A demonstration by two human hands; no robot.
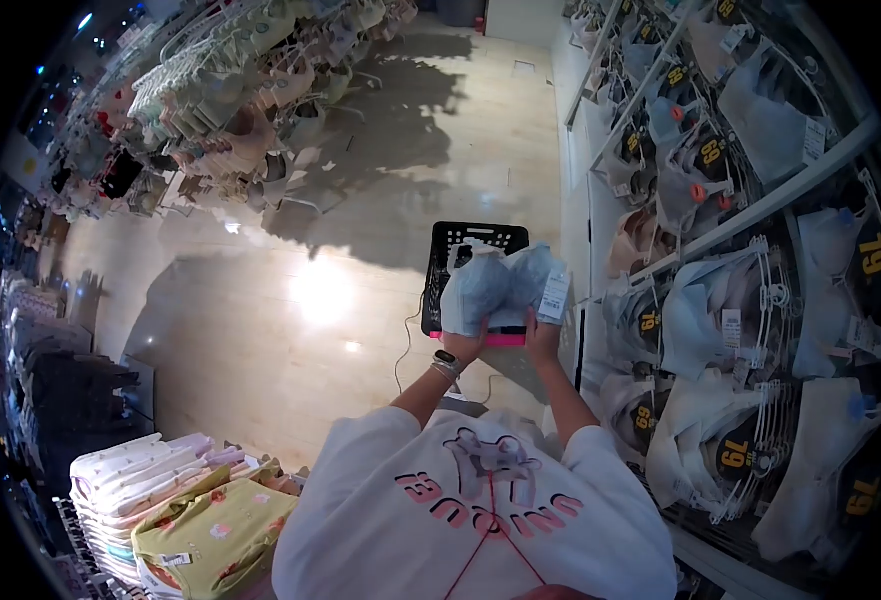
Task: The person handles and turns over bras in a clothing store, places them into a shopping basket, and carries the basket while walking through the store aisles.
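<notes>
A pale blue-grey bra [490,283] is held out in front of my body, its two cups facing up. My left hand [464,345] grips its lower left edge, with a dark watch on that wrist. At the lower right edge my right hand [541,338] has its fingers closed on the bra, close to a white price tag [554,292]. Beneath the bra is a black plastic basket [476,231] with a pink edge [506,340] on the near side. The bra covers most of the basket's inside, so its contents are hidden.
On my right, a wall rack [810,183] carries several bras on hangers with price markers. Another rack of hanging bras [195,95] stands at the far left. Folded clothes [215,530] lie stacked at the lower left. A thin cable [406,350] runs beside the basket, above the pale floor [240,390].
</notes>
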